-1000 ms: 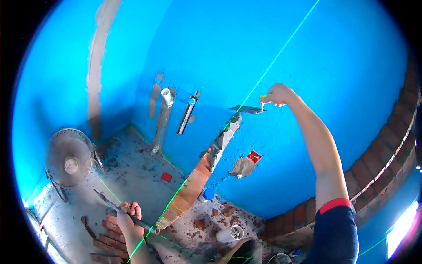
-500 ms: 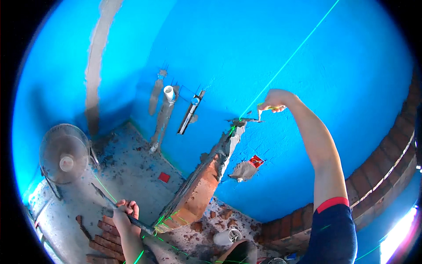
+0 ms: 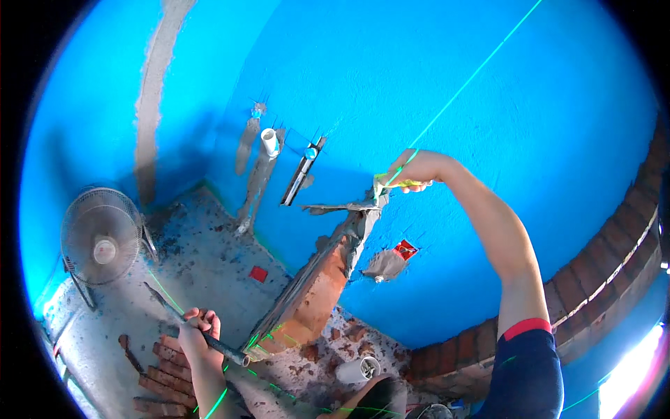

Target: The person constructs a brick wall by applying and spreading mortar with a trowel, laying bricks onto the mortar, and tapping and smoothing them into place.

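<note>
My right hand (image 3: 410, 170) is closed round the yellow handle of a trowel (image 3: 342, 207). Its thin, mortar-smeared blade lies nearly edge-on over the far top end of a narrow brick wall (image 3: 310, 300), where grey mortar (image 3: 364, 222) meets the blue wall. Whether the blade presses on the mortar I cannot tell. At the lower left, my left hand (image 3: 199, 334) grips a long dark tool (image 3: 229, 352) with a round, hollow near end and a thin far end. It slants beside the brick wall's near end.
A round fan (image 3: 102, 241) stands at left, near stacked bricks (image 3: 167, 380). A white pipe (image 3: 269, 142) and a level-like bar (image 3: 301, 174) are on the blue wall (image 3: 453, 140). A red box (image 3: 405, 249) is set into it. A white container (image 3: 358, 370) lies on the rubble-strewn floor.
My right hand has moved left and slightly down, bringing the trowel over the brick wall's far end; its blade now points left. My left hand keeps its grip on the dark tool, nearly unmoved.
</note>
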`<state>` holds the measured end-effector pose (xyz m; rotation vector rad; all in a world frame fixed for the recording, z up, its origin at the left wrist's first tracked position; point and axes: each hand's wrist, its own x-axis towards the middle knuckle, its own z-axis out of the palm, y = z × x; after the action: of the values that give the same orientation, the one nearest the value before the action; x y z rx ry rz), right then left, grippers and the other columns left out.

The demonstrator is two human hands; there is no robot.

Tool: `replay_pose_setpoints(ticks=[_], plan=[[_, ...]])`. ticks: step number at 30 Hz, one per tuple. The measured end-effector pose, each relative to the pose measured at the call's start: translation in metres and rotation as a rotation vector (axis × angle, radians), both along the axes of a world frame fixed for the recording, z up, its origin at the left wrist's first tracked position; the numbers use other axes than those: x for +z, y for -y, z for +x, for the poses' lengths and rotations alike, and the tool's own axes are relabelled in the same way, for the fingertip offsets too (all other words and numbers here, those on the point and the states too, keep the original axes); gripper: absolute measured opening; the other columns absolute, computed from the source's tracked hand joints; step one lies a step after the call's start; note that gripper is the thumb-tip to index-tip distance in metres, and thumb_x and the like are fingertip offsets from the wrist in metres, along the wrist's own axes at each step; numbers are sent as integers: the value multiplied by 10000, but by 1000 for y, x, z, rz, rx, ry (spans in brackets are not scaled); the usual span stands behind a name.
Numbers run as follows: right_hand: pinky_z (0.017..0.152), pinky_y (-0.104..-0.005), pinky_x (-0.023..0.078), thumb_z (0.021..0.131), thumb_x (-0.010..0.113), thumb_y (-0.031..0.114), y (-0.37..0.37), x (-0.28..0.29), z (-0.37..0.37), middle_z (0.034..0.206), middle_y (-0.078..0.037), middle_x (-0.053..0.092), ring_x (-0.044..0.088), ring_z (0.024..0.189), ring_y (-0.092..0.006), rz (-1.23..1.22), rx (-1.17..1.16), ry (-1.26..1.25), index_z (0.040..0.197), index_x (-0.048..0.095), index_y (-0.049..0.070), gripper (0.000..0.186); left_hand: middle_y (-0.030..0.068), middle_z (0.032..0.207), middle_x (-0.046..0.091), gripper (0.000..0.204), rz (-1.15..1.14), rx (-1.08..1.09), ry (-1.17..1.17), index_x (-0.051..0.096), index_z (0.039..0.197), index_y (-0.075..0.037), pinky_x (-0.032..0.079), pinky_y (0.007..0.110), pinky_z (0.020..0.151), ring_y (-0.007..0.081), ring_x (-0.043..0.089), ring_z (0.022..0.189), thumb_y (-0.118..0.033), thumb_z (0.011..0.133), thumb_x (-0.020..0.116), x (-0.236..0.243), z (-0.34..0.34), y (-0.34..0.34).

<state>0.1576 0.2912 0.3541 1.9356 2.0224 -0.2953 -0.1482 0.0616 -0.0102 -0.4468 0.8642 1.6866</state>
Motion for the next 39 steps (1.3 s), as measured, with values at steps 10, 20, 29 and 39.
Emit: replay_pose_setpoints(ticks=[10,20,29,39], plan=[[419,-241,396,823,732,490,31,63,17,692,-33,658,557,515,-85,105,16,-129,911,734,84,416,49,975,570,412,37,-11,23,528,1004,-90,497,302,830,179,594,863,130,676,411,1,7,10],[441,-247,431,781,757,506,45,65,-20,688,-38,651,580,535,-114,11,118,263,848,733,94,418,81,963,556,427,78,8,26,508,1037,-58,522,303,787,195,593,855,130,664,417,-7,9,13],[385,-255,338,815,748,486,31,-4,-43,691,-18,641,524,503,-92,-179,206,-42,1007,742,100,432,72,945,552,454,75,-6,-10,510,1090,-32,561,308,752,215,596,870,126,670,438,2,7,25],[480,-274,408,849,683,549,70,23,-2,781,-58,656,565,609,-108,11,150,-313,977,711,79,488,65,985,559,444,125,-46,14,495,1039,-91,501,326,858,199,587,917,118,655,415,-9,1,37]])
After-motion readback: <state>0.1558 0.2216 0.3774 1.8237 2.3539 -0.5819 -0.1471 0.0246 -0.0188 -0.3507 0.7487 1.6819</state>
